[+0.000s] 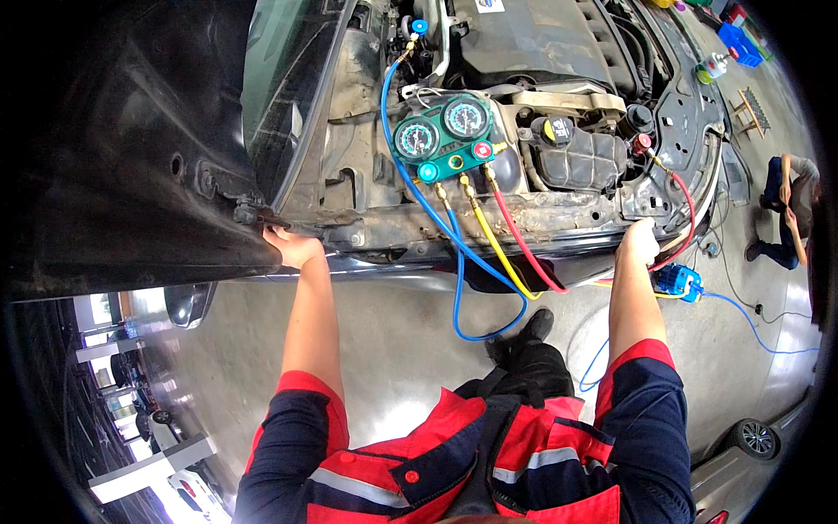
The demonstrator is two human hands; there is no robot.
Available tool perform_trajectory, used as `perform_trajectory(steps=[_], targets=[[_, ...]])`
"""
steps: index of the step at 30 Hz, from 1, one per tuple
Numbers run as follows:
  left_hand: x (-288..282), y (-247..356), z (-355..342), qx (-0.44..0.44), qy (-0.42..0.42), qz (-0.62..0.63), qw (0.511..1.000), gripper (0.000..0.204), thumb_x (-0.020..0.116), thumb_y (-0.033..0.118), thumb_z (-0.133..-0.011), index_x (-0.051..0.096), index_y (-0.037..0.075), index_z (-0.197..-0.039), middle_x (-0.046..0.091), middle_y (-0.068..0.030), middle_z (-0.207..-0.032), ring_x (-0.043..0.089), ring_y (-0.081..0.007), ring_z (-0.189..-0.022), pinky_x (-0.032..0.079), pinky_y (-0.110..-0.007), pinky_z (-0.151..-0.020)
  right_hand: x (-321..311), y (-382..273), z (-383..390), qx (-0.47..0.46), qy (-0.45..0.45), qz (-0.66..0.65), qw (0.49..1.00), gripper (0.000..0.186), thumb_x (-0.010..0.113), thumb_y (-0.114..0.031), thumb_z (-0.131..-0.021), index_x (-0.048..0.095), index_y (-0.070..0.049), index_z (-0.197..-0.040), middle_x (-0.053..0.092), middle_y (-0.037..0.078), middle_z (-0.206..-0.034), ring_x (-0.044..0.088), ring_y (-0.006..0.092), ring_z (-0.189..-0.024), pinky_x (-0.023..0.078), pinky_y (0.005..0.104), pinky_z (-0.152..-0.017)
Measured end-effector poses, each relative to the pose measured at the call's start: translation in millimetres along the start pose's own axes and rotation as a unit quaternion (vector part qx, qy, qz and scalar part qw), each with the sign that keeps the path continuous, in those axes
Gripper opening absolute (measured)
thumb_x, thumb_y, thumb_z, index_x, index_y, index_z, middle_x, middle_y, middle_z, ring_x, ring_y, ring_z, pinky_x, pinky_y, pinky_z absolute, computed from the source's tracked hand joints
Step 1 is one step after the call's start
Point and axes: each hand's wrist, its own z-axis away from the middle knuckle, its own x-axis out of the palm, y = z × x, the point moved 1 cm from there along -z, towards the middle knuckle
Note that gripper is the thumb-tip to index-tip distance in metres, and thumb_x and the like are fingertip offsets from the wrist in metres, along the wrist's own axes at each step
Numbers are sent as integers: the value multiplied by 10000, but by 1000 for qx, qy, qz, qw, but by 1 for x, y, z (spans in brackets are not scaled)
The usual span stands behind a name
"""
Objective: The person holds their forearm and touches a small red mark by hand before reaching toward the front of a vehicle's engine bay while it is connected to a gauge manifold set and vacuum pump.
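My left hand (295,248) is at the rear corner of the raised black hood (131,218), beside its hinge; most of its fingers are hidden there. At the front end of the fender edge (397,251), my right hand (641,241) is closed over the rim, its fingertips out of sight. Between my hands, a green manifold gauge set (456,155) with two dials lies in the engine bay. A blue hose (390,113) runs from it to a blue coupler (419,28). Yellow (494,243) and red (522,241) hoses hang over the fender.
A red coupler (643,142) sits near the black coolant tank (576,155). On the floor to the right is a blue pump-like device (679,282) with hoses and cables. Another person (790,210) is at the far right. A wheel (756,438) of another car shows at lower right.
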Motion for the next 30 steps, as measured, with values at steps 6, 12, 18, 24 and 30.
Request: perform_trajectory(steps=[6, 12, 18, 24, 30], targets=[[1, -10, -8, -8, 6, -13, 1000, 427, 356, 375, -1016, 450, 155, -1371, 546, -206, -1322, 551, -425, -1147, 424, -484, -970, -4, -3, 9, 2, -13, -7, 1000, 749, 559, -460, -789, 533, 135, -1243, 496, 320, -1329, 566, 425, -1159, 476, 471, -988], [3, 4, 3, -7, 15, -6, 1000, 420, 376, 350, -1013, 460, 140, -1368, 544, -207, -1325, 548, -425, -1151, 420, -485, -974, -1, 0, -2, 6, -4, -13, 1000, 749, 559, -462, -786, 533, 130, -1245, 498, 317, -1329, 566, 423, -1162, 476, 469, -990], [2, -4, -3, -2, 8, 1, 1000, 412, 386, 333, -1011, 482, 116, -1348, 550, -212, -1314, 549, -421, -1154, 422, -483, -970, -1, -1, 2, 4, -12, -9, 1000, 760, 558, -463, -786, 519, 128, -1262, 492, 320, -1335, 563, 423, -1168, 475, 466, -992], [3, -4, -3, -3, 10, 2, 1000, 410, 391, 321, -1011, 482, 108, -1349, 560, -215, -1296, 549, -425, -1147, 427, -478, -957, 0, 0, 1, 8, -5, 0, 1000, 765, 564, -469, -785, 518, 127, -1262, 489, 319, -1338, 562, 421, -1173, 473, 469, -994], [6, -15, -9, 25, 25, 2, 999, 405, 388, 317, -1011, 491, 105, -1341, 561, -218, -1294, 551, -424, -1142, 421, -479, -961, 2, 0, 1, 10, -7, -9, 1000, 765, 572, -472, -785, 519, 124, -1261, 492, 316, -1335, 560, 422, -1174, 472, 472, -992]])
